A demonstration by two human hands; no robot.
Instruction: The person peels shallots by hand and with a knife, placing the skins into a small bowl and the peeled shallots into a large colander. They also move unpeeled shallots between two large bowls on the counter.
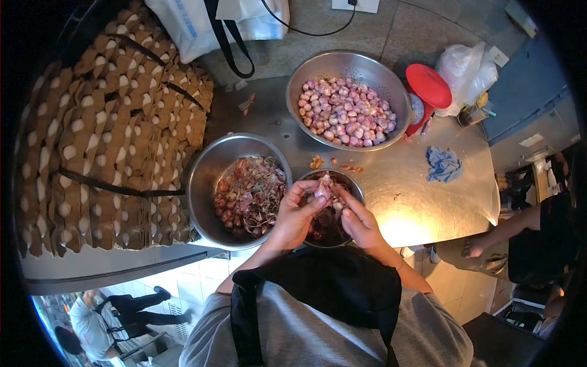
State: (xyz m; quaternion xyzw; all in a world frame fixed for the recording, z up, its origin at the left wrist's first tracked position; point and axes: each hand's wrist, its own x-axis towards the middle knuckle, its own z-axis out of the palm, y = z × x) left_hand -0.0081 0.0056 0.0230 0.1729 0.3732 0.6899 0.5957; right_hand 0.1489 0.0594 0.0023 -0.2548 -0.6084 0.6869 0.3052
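Note:
A shallot [324,185] with papery skin is pinched in the fingers of my left hand [296,214]. My right hand [359,221] meets it from the other side, its fingertips closed at the shallot. Both hands are over a small metal bowl [358,181], whose dark contents they partly hide. Left of them, a larger steel bowl [197,202] holds reddish-brown shallots [228,215] and a pile of loose dry skins [257,189]. Further back, a wide perforated steel colander [400,98] carries many pink, peeled-looking shallots [348,113].
Stacked egg trays [110,153] fill the left side. Behind the colander's right edge stands a red scale [430,87], near a white plastic bag [465,73]. A blue cloth [444,164] lies on the metal table [403,202]. Other people are at right and lower left.

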